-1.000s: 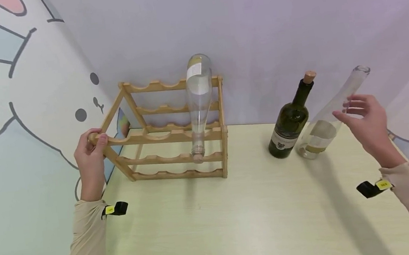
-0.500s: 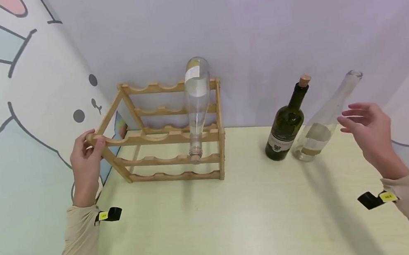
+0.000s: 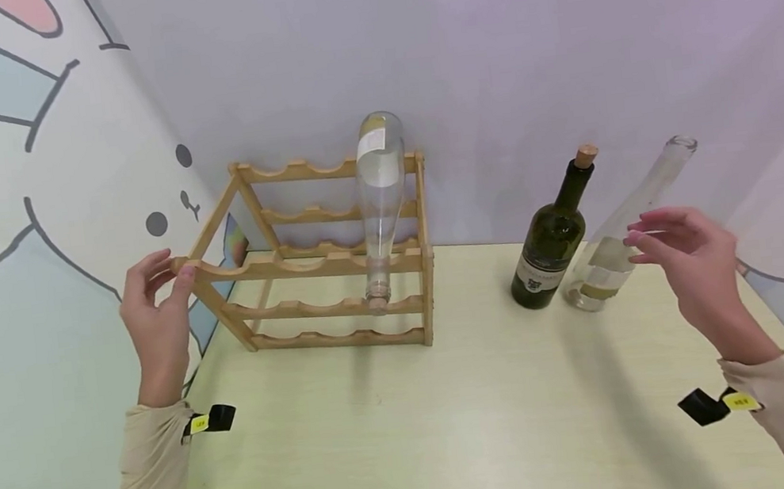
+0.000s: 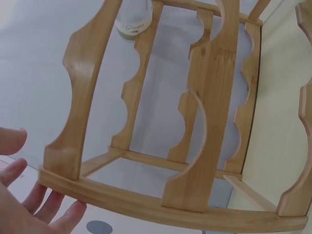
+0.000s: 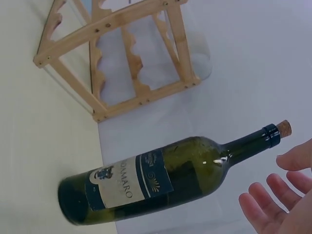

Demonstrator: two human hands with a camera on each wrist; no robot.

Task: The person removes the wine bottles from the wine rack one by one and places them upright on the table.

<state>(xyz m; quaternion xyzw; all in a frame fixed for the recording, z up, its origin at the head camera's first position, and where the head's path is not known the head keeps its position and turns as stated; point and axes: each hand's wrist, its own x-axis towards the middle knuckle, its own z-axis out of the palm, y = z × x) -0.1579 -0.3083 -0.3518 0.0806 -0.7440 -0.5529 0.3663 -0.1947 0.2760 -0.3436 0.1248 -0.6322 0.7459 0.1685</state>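
Observation:
A wooden wine rack (image 3: 336,263) stands at the left, against the wall. My left hand (image 3: 156,321) is at its front left top corner; in the left wrist view the fingertips (image 4: 73,214) lie at the outer side and the thumb is apart from the wood. A clear, corked bottle (image 3: 379,178) lies on the rack's top row, neck toward me. My right hand (image 3: 699,268) holds nothing, its fingers relaxed and bent. It overlaps a clear uncorked bottle (image 3: 635,207) with a pale label. Beside that bottle stands a dark green wine bottle (image 3: 550,248), its cork (image 5: 284,128) sticking out.
Rack and bottles stand on a pale wooden table (image 3: 454,429). A plain wall (image 3: 488,67) rises behind them. At the left, a wall with cartoon drawings (image 3: 75,230) runs close beside the rack.
My left hand has loosened from its grip on the rack corner and shifted slightly left. My right hand has come down and away from the neck of the clear standing bottle.

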